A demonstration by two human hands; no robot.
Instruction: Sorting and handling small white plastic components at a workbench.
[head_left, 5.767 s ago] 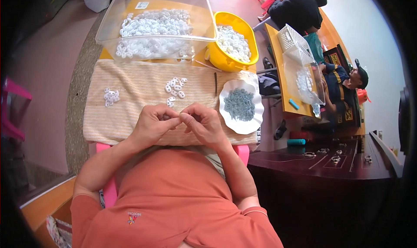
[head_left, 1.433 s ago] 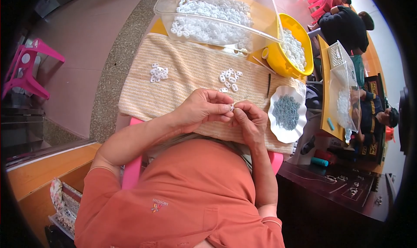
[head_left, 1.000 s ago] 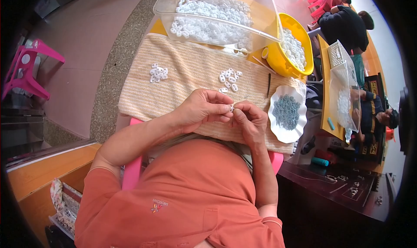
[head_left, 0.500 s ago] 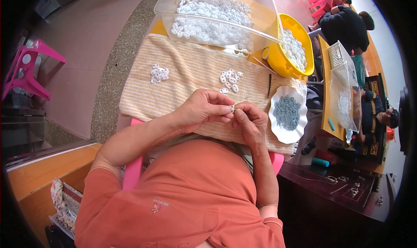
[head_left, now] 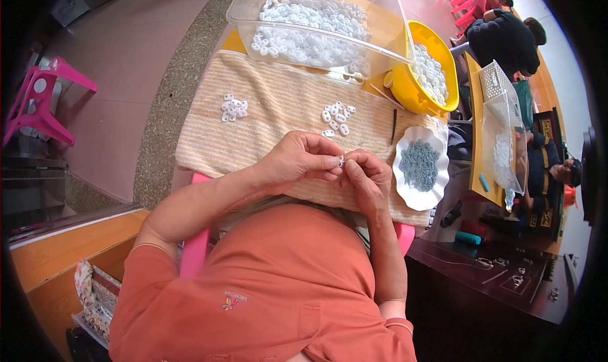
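Fingertips of my left hand [head_left: 303, 159] and my right hand [head_left: 367, 174] meet over the near part of a striped towel [head_left: 266, 83]. Between them they pinch a small white plastic piece [head_left: 342, 161], mostly covered by the fingers. Beyond my hands lies a loose group of white oval two-hole pieces [head_left: 335, 116]. A tighter cluster of small white pieces [head_left: 234, 108] sits farther left. To the right of my right hand, a white scalloped dish [head_left: 443, 150] holds many small grey-blue parts [head_left: 419, 165]. A thin black stick [head_left: 394, 126] lies above the dish.
A clear plastic bin [head_left: 386, 55] full of white pieces stands at the table's far side. Beside it is a yellow basin [head_left: 451, 77], also filled with white pieces. A pink stool [head_left: 47, 105] is on the floor at left. Other people [head_left: 506, 42] sit at the right.
Both hands stay nearly in place, still pinching the small white piece. Only slight finger movement shows, and the whole view has shifted a little.
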